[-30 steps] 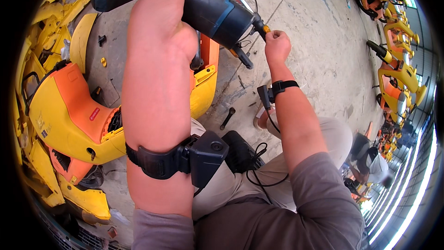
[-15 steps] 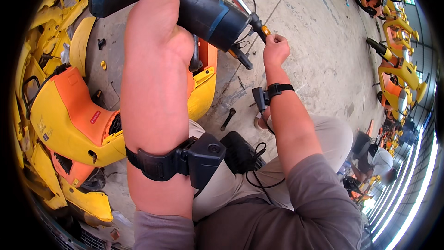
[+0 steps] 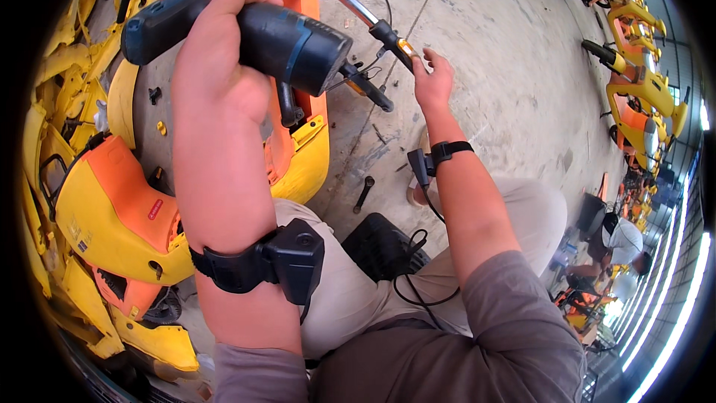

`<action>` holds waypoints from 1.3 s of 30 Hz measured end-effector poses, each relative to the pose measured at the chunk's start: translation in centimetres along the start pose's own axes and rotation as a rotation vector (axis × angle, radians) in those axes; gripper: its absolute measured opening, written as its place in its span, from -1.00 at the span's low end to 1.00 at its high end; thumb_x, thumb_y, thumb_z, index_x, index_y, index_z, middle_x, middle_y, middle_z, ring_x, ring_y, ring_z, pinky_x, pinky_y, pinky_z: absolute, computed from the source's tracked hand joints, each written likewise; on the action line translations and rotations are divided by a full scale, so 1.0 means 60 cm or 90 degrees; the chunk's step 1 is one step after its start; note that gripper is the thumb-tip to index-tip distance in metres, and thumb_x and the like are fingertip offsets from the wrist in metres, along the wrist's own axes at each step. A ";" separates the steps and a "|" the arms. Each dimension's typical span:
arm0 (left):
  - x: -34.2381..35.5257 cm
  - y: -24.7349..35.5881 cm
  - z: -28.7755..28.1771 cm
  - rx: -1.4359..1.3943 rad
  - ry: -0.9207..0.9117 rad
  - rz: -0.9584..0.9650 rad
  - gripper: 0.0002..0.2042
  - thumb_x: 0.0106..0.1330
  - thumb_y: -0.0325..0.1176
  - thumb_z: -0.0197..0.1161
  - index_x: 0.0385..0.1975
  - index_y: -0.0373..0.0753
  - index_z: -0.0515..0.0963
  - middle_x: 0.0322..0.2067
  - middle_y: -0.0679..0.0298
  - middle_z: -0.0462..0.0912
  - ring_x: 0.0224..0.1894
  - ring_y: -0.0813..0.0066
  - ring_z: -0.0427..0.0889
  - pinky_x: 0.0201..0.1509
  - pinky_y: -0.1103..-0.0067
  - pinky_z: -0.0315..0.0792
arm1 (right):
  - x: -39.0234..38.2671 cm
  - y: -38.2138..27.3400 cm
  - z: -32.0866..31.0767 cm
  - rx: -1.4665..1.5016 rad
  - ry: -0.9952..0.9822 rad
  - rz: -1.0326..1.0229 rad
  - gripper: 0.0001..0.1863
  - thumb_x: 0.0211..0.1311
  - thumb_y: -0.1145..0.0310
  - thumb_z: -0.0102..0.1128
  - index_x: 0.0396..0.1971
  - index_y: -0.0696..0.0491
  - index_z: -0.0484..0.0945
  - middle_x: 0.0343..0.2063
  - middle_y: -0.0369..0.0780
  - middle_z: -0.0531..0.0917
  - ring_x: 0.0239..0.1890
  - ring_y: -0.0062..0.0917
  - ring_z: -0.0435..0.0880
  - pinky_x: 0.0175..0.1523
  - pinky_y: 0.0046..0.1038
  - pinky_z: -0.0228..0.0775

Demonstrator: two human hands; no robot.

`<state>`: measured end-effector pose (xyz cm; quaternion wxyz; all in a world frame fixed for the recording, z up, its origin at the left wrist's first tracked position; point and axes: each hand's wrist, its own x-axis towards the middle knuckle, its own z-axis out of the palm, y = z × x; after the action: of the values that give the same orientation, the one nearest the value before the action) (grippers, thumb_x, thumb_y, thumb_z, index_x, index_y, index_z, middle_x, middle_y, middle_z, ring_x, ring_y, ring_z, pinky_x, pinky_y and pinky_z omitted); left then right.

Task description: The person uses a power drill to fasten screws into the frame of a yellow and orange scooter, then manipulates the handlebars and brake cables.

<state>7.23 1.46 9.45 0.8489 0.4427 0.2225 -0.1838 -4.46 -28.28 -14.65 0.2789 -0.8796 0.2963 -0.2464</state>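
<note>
Cordless power tool (image 3: 292,46), blue-black, held up over an orange-and-yellow scooter body (image 3: 312,158); left hand (image 3: 224,37) has its fingers clamped round the tool. Right hand (image 3: 434,80) beside the handlebar grip (image 3: 385,33), fingers loosely apart; thumb contact, can't tell. Wrench-like bar (image 3: 365,194) on concrete. Yellow panels (image 3: 123,104) heaped left; scooters (image 3: 645,104) lined up right.

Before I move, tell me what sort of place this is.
Probably a scooter workshop or warehouse: yellow panels piled on the left, a row of yellow scooters along the right, and a power tool in the left hand.
</note>
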 end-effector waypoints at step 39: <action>0.011 -0.009 0.007 0.062 -0.027 -0.029 -0.84 0.17 -0.50 0.24 -0.29 -0.35 0.47 -0.41 0.16 0.61 -0.33 0.34 0.62 -0.08 0.42 0.53 | 0.004 -0.029 -0.009 -0.114 -0.033 -0.071 -0.91 0.21 0.38 0.18 -0.35 0.01 0.65 -0.26 -0.20 0.63 -0.09 -0.25 0.54 0.01 -0.25 0.42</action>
<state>7.60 0.72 8.95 0.8266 0.4744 0.2049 -0.2228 -3.95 -27.45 -13.11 0.1924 -0.9224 0.2603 -0.2108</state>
